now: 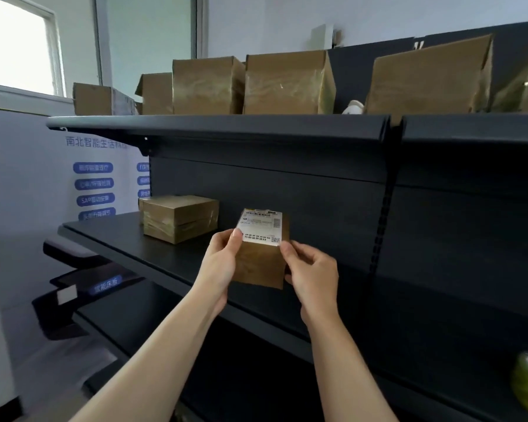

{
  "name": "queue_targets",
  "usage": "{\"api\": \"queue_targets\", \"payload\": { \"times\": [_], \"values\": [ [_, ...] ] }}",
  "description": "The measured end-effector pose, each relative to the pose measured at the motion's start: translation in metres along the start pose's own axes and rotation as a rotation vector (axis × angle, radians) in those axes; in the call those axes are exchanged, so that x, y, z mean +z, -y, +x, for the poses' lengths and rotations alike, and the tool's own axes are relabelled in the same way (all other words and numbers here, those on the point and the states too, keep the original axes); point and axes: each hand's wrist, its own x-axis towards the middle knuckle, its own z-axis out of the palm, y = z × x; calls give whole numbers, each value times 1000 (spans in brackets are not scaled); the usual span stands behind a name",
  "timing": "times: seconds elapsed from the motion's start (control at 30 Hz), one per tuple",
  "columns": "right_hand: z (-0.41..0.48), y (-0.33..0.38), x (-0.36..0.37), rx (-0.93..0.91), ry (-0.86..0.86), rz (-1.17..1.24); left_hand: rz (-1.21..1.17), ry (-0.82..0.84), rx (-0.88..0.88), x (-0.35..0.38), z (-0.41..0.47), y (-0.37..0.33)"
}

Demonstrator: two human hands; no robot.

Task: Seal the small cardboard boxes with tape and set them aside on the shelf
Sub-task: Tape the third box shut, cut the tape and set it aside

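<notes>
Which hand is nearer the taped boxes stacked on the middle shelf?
Left. The left hand grips the labelled box to the right of the taped boxes; the right hand grips that box's far side, further away.

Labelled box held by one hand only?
No, the left hand and the right hand both grip the labelled box, one on each side.

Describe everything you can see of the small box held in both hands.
The small box is plain brown cardboard, held upright over the middle shelf. A white printed label with barcodes covers its upper face. The left hand grips its left edge, thumb on the label; the right hand pinches its right edge.
</notes>
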Motion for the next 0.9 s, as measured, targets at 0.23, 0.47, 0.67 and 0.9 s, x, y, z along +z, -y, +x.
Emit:
{"api": "queue_targets", "payload": {
  "times": [0.23,0.47,0.67,0.9],
  "values": [
    [48,-17,35,31,15,-7,20,-36,-14,-6,56,10],
    [87,-31,74,86,32,-20,29,-80,-42,-20,115,18],
    [114,-39,112,114,170,-128,67,-99,-62,-42,165,22],
    [142,-54,161,127,247,-280,100,-64,-131,-72,227,33]
  ]
}}
